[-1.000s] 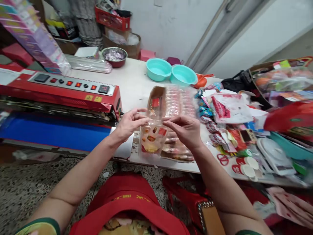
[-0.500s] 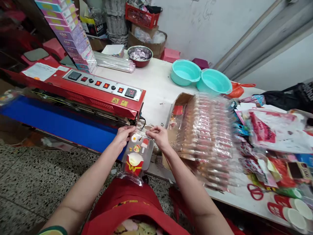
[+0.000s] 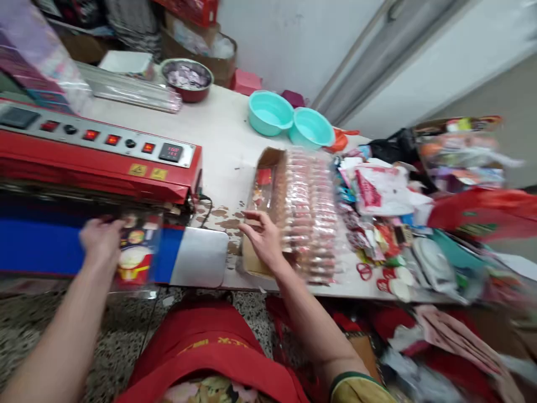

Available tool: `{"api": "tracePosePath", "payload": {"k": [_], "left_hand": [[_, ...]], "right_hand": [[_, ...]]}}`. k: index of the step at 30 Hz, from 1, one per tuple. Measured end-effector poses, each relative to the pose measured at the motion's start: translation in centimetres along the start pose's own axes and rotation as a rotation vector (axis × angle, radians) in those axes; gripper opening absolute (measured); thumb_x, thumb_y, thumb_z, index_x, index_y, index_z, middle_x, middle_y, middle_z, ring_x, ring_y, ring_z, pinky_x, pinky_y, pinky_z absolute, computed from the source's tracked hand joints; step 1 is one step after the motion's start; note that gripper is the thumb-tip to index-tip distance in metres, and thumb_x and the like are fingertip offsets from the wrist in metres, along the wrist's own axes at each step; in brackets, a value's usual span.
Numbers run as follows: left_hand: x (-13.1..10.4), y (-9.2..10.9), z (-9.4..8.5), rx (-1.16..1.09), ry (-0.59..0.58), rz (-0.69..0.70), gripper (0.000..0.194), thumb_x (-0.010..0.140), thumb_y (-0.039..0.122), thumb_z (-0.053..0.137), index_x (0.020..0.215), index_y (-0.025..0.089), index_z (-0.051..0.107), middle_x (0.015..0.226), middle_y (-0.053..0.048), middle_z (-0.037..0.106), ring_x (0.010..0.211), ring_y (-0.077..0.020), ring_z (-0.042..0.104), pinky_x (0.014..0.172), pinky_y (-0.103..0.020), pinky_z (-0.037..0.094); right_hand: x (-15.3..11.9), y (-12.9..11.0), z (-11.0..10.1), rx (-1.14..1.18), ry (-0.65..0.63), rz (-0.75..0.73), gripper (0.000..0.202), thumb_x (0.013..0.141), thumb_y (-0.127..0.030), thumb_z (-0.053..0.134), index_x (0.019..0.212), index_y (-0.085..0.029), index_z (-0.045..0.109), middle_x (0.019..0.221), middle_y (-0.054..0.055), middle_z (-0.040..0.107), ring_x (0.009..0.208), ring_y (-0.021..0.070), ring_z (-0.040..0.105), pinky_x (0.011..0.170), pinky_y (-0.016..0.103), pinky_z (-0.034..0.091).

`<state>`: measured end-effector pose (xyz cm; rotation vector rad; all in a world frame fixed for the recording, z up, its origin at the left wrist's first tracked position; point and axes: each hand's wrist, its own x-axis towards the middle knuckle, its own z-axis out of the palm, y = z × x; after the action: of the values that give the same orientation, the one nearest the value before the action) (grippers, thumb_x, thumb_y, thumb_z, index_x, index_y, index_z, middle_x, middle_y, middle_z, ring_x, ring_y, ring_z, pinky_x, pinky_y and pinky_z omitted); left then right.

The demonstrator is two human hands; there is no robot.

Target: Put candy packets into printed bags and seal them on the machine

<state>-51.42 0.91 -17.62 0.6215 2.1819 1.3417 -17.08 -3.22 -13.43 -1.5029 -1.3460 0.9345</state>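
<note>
My left hand (image 3: 100, 238), smeared by motion, pinches the upper left edge of a clear plastic bag (image 3: 135, 263). Inside the bag are a red fries carton shape and small food-shaped pieces. The bag hangs over the blue conveyor belt (image 3: 42, 235), its top edge at the slot of the red band sealer (image 3: 104, 159). My right hand (image 3: 263, 238) holds nothing, thumb and fingers apart, at the left side of a cardboard box (image 3: 257, 266). Rows of similar filled bags (image 3: 308, 212) stand packed in that box. A bare metal plate (image 3: 200, 257) lies between my hands.
Two turquoise basins (image 3: 271, 115) and a metal bowl (image 3: 188, 81) of small packets stand at the back. Loose packaging (image 3: 377, 190), red scissors (image 3: 364, 271) and paper cups (image 3: 394, 288) crowd the table's right side. A power cord (image 3: 205, 204) runs behind the sealer.
My left hand has carried the bag leftward from the metal plate to the belt. My right hand has let go of the bag and now is by the box. The view has swung right.
</note>
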Motion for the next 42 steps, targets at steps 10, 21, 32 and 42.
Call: {"api": "tracePosePath", "payload": {"k": [10, 21, 32, 42], "left_hand": [[-27.1, 2.0, 11.8, 0.349, -1.007, 1.335, 0.044, 0.084, 0.021, 0.061, 0.126, 0.031, 0.055, 0.138, -0.009, 0.047, 0.126, -0.0288, 0.043, 0.102, -0.046, 0.040], [-22.2, 10.5, 10.3, 0.163, -1.126, 1.240, 0.026, 0.074, 0.041, 0.074, 0.076, 0.017, 0.063, 0.134, -0.011, 0.052, 0.127, -0.0316, 0.042, 0.103, -0.050, 0.036], [-15.5, 9.5, 5.1, -0.431, -1.013, -0.146, 0.034, 0.054, 0.032, 0.084, 0.075, 0.009, 0.070, 0.074, -0.008, 0.071, 0.064, -0.0148, 0.064, 0.063, -0.026, 0.051], [-8.4, 0.9, 5.5, -0.402, -0.651, -0.420, 0.036, 0.053, 0.036, 0.083, 0.069, 0.012, 0.063, 0.060, -0.005, 0.067, 0.047, -0.0141, 0.059, 0.046, -0.024, 0.048]], "right_hand": [[-5.6, 6.2, -19.3, -0.980, -0.100, -0.414, 0.029, 0.082, -0.045, 0.067, 0.103, -0.024, 0.068, 0.128, 0.012, 0.056, 0.120, 0.0303, 0.050, 0.099, 0.048, 0.045], [-3.1, -3.2, -18.3, -0.807, -0.217, -0.632, 0.018, 0.085, -0.037, 0.066, 0.077, -0.021, 0.067, 0.128, 0.010, 0.062, 0.120, 0.0276, 0.056, 0.099, 0.046, 0.048], [1.5, -5.7, -3.8, 0.125, -0.122, -0.123, 0.021, 0.065, -0.037, 0.083, 0.069, -0.019, 0.073, 0.074, 0.005, 0.075, 0.069, 0.0194, 0.070, 0.065, 0.032, 0.056], [3.1, 1.4, 8.4, 0.411, -0.147, 0.378, 0.037, 0.043, -0.033, 0.089, 0.066, -0.017, 0.064, 0.058, 0.000, 0.068, 0.052, 0.0146, 0.061, 0.053, 0.026, 0.049]]}}
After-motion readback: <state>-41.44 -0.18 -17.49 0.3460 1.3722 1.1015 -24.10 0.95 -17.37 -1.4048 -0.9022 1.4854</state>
